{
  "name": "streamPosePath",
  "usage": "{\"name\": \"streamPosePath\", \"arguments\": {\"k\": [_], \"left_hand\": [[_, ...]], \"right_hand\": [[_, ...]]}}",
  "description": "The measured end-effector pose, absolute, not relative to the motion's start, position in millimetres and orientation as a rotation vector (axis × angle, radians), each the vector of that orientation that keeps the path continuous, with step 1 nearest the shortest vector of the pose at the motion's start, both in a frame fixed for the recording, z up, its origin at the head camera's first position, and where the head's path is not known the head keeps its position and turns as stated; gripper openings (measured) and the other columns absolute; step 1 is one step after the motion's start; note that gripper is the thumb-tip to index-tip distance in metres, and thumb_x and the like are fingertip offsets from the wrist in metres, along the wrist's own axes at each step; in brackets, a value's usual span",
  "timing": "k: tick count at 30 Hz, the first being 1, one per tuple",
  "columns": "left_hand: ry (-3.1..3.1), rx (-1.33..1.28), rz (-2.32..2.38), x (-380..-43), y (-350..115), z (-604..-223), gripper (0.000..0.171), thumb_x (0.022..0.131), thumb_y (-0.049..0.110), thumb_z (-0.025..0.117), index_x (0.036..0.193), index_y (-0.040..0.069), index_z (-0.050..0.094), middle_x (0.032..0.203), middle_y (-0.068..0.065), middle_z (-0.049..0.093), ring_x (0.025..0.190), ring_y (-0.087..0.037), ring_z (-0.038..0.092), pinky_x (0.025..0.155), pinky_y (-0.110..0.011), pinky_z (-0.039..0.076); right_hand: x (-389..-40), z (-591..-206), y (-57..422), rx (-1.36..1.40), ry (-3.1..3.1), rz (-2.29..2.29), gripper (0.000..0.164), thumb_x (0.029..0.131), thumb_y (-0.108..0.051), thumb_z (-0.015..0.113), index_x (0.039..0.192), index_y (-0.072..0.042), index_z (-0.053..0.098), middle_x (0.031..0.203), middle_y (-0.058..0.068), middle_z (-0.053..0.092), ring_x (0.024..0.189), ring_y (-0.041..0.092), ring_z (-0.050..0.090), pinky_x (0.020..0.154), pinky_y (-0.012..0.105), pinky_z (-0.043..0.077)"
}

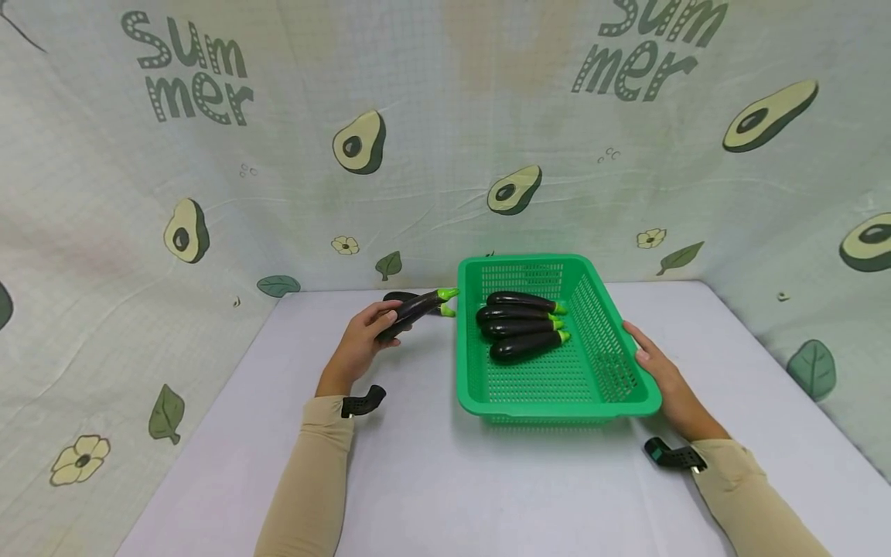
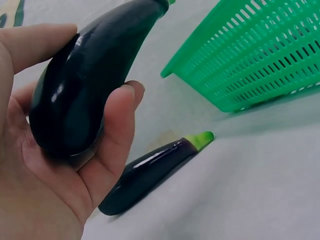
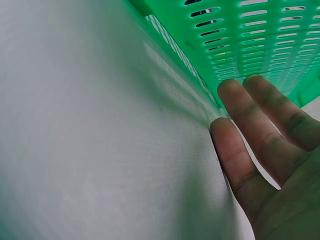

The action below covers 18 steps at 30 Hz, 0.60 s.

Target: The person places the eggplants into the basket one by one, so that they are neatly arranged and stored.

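My left hand (image 1: 358, 346) grips a dark purple eggplant (image 1: 415, 311) round its fat end, with its green stem pointing toward the basket's left rim. In the left wrist view, the thumb and fingers curl about the held eggplant (image 2: 85, 85). Another eggplant (image 2: 155, 172) lies on the table below it, partly hidden behind the held one in the head view. Several eggplants (image 1: 524, 346) lie side by side in a green plastic basket (image 1: 557, 412). At the basket's right side is my right hand (image 1: 664, 379); its fingers (image 3: 262, 135) are extended against the slotted outer wall.
A white-covered table (image 1: 487, 495) carries the basket right of centre. Behind it hangs a pale cloth (image 1: 431, 93) printed with avocados and leaves, close to the table's back edge. Each wrist wears a black camera mount (image 1: 363, 402).
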<state>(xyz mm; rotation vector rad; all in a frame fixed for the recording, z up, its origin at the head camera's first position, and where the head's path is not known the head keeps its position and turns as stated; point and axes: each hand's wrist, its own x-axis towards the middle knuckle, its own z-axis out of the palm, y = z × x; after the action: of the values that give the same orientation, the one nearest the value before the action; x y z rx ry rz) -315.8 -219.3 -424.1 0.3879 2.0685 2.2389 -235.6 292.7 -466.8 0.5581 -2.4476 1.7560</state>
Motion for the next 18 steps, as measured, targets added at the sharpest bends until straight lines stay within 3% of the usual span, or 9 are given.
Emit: {"name": "streamPosePath", "arguments": {"k": [18], "left_hand": [[2.023, 0.469, 2.222, -313.5, -208.2, -422.9, 0.049, 0.1, 0.012, 0.063, 0.145, -0.002, 0.049, 0.142, -0.021, 0.042, 0.111, -0.027, 0.059, 0.082, -0.027, 0.054]], "right_hand": [[-236.3, -467.8, 292.6, 0.573, -2.439, 1.733, 0.053, 0.111, -0.028, 0.027, 0.163, -0.024, 0.016, 0.167, 0.001, 0.012, 0.143, -0.003, 0.012, 0.116, 0.048, 0.005]]}}
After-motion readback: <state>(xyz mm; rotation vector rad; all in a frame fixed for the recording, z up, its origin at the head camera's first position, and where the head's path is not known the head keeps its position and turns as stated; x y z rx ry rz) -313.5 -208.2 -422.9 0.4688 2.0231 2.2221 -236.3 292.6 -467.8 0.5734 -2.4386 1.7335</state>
